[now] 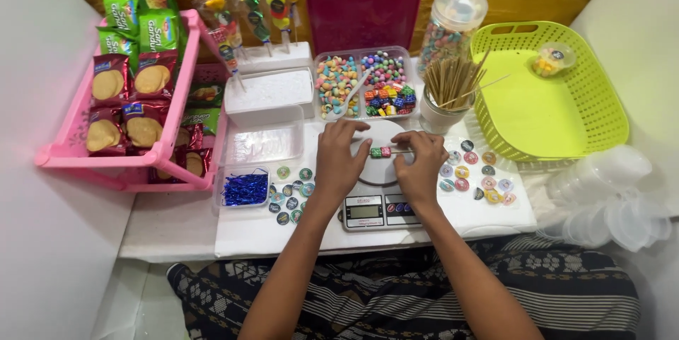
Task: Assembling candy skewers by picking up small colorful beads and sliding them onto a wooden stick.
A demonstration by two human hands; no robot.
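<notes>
My left hand (338,160) and my right hand (423,163) meet over the round plate of a small digital scale (375,209). Between their fingertips is a thin wooden skewer with a green and a red candy cube (380,151) threaded on it. The left fingers pinch the candy end and the right fingers hold the stick end. Just beyond the hands stands a clear divided box of colourful candies (364,85) with a white spoon in it.
A cup of wooden skewers (447,92) stands right of the candy box, beside a lime green basket (548,92). Round stickers (474,170) lie on either side of the scale. A pink rack of snack packets (134,92) is at left; clear lids (608,198) at right.
</notes>
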